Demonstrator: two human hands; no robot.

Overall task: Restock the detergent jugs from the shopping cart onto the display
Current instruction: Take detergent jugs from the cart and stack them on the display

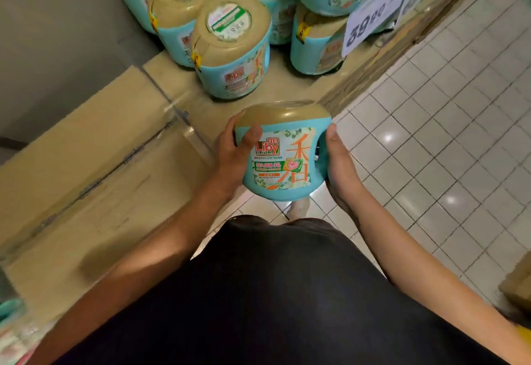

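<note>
1 held jug (283,154), teal body, tan lid, orange and green label facing the camera, "Liby" readable; roughly upright, top leaning a little away; carried in mid-air between 2 hands, over the tiled floor (436,140), just beside the front edge of the display (120,123), not touching it.

Left hand (237,152) grips the jug's left side; thumb curled across the front next to the label, other fingers wrap round the back, mostly hidden. Right hand (340,169) cups the right side; palm against the jug, thumb laid up along the edge, remaining fingers pass behind and under, out of sight; how far they curl cannot be told.

The display is a low platform of taped cardboard boxes, tan, against a grey wall (57,34); stocked jugs (232,48) of the same kind stand on its far part, several, packed touching, some stacked higher; 2 lids show a round white and green sticker. Price sign (370,11) hangs in front of the right-hand jugs, "39" readable, rest blurred.

Black garment (287,292) fills the bottom centre; 1 pale shoe (298,208) shows on the floor under the jug. Another teal jug (11,314) sits cut off at the bottom left corner; a brown box (517,284) at the right edge.
</note>
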